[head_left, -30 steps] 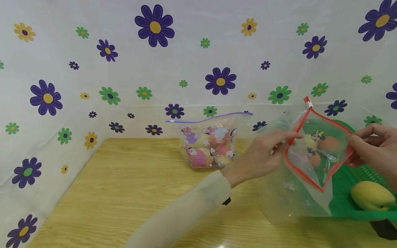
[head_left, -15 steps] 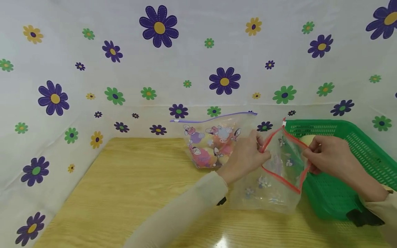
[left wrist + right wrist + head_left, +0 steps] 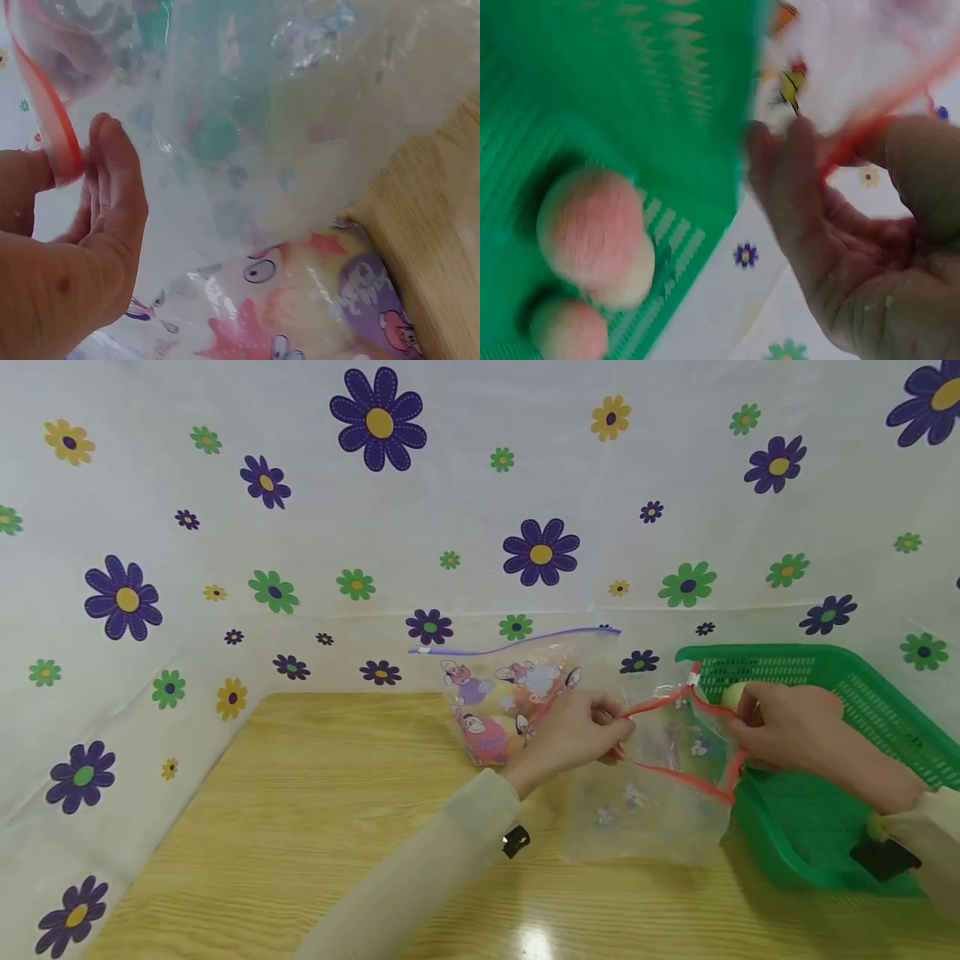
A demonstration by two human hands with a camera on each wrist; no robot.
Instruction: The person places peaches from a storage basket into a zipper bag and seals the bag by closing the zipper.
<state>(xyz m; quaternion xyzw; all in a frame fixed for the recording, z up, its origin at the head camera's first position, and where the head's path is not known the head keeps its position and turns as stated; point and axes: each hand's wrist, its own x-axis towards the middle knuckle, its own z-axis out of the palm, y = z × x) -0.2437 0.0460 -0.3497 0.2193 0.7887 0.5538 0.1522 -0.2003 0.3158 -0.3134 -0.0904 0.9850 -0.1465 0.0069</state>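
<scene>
A clear zipper bag [image 3: 637, 827] with a red rim and small cartoon prints stands on the table, its mouth spread apart. My left hand [image 3: 573, 731] pinches the left side of the red rim between thumb and fingers. On the opposite side, my right hand [image 3: 795, 727] pinches the rim over the edge of a green basket [image 3: 772, 852]. No fruit shows inside this bag. Pinkish peaches [image 3: 592, 225] and a pale yellow fruit [image 3: 630, 277] lie in the basket, partly behind my right hand in the head view.
Behind my left hand stands another clear zipper bag [image 3: 480, 685], filled with round colourful things and closed along a purple strip. The wooden table [image 3: 300, 793] meets a white flowered curtain [image 3: 450, 485] at the back. Black wrist straps show at both sleeves.
Both hands have brought the red-rimmed bag left and down, from in front of the basket to the table beside it. Its mouth has become narrower from front to back.
</scene>
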